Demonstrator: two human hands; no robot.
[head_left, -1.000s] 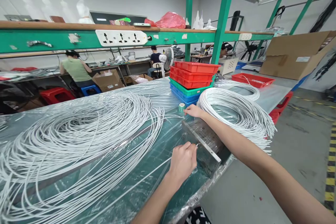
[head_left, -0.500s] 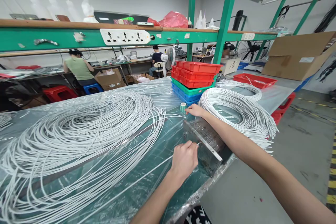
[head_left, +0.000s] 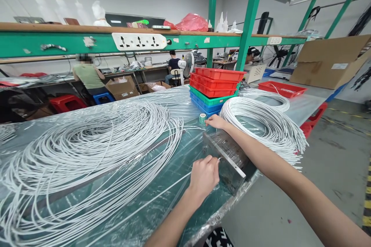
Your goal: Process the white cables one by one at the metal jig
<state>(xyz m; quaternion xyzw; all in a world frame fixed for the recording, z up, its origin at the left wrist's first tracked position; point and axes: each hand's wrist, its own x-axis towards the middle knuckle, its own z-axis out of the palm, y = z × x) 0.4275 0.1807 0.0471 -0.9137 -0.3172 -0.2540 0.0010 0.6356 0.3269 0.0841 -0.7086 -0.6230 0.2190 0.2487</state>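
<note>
My left hand (head_left: 203, 175) is closed in a pinch on the end of a white wire (head_left: 162, 193), held against the near face of a metal block (head_left: 227, 156) at the table's right edge. My right hand (head_left: 216, 122) reaches over the block's far end, fingers curled on another strand of white wire, next to a small green tape roll (head_left: 202, 118). A large loose coil of white wire (head_left: 87, 150) spreads across the plastic-covered table (head_left: 162, 170) on the left. A tidier wire coil (head_left: 261, 121) lies to the right of my right arm.
Stacked red, green and blue trays (head_left: 216, 88) stand behind the tape roll. A red tray (head_left: 281, 88) and a cardboard box (head_left: 327, 61) sit further right. A green shelf frame with a socket strip (head_left: 139, 41) crosses above. Other people (head_left: 87, 75) work at benches behind.
Almost nothing has moved; both hands keep the same hold and place, and only the camera has shifted slightly.
</note>
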